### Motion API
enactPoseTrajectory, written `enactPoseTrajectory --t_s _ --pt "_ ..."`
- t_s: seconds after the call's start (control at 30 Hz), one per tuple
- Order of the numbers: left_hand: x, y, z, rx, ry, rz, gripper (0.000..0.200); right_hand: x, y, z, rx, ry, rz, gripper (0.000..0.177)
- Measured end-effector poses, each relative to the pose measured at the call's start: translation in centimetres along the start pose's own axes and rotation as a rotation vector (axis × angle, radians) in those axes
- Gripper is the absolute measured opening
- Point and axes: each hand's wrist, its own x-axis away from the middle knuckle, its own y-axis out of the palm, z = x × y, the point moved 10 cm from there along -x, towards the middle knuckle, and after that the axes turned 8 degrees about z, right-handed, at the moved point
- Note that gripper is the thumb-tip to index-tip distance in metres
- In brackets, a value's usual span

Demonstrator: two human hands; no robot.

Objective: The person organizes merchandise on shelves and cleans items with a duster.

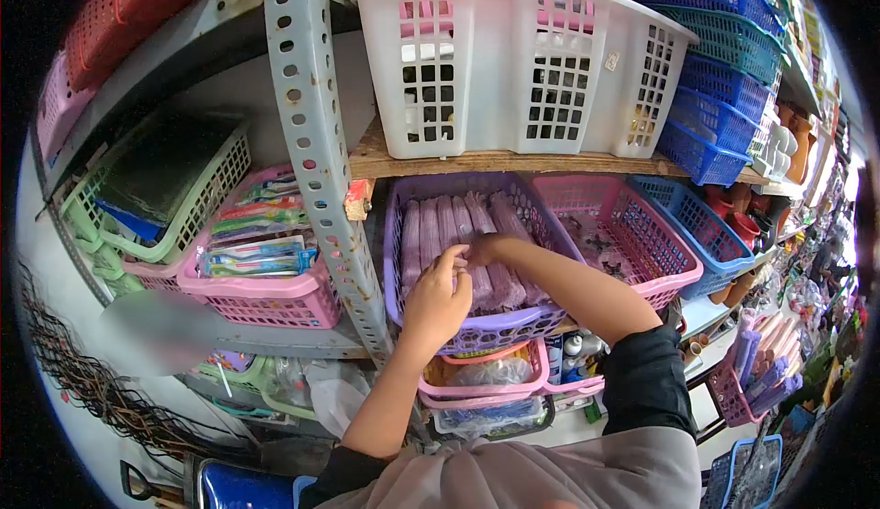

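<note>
Left hand (438,298) comes in, fingers curled, tips on the pink packets (440,225). Right hand (481,251) sits just beyond, fingers bunched, grip hidden. The packets stand in the purple basket (500,328), under the white basket (513,60).

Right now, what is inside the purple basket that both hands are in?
Long pinkish wrapped packs lie side by side in the purple basket. The left hand and right hand rest on them, covering the middle packs; the basket's bottom is hidden.
</note>
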Motion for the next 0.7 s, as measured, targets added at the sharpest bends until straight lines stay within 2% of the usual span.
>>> enactPoseTrajectory --t_s 0.03,0.17,0.23,0.27,0.33,0.37,0.43,0.47,0.57,0.63,0.7 --pt "0.1 0.2 -0.1 0.004 -0.021 -0.019 0.037 1.7 -1.1 -1.0 0.033 0.072 -0.031 0.058" --pt "0.1 0.3 -0.3 0.022 -0.023 -0.017 0.037 -0.3 0.7 0.7 0.159 0.021 -0.024 0.053" --pt "0.1 0.2 -0.3 0.009 -0.026 -0.012 0.037 0.5 -0.3 -1.7 0.029 -0.226 0.048 0.061" --pt "0.1 0.3 -0.3 0.016 -0.023 -0.020 0.037 2.6 -1.2 -1.9 0.028 -0.216 0.046 0.061" --pt "0.1 0.3 -0.6 0.043 -0.038 -0.011 0.037 9.3 -6.8 -4.1 -0.315 0.154 0.062 0.076" --pt "0.0 0.3 -0.9 0.073 -0.032 0.002 0.034 9.6 -7.0 -4.0 -0.314 0.173 0.060 0.076" --pt "0.0 0.0 -0.4 0.064 -0.032 0.020 0.032 10.1 -7.2 -4.6 0.027 0.082 0.056 0.083" --pt "0.1 -0.2 -0.1 0.054 -0.016 0.039 0.030 11.2 -7.1 -5.0 0.026 0.100 0.050 0.083" --pt "0.2 -0.4 0.7 0.104 0.039 0.050 0.028 17.0 -10.5 -6.7 0.005 0.126 0.523 0.059" --pt "0.3 -0.7 2.1 0.138 0.153 0.088 0.026 22.4 -12.6 -9.5 -0.107 -0.040 0.750 0.041" --pt "1.0 -1.3 5.0 0.187 0.262 0.120 0.023 28.0 -13.6 -11.5 -0.077 -0.236 1.012 0.034"
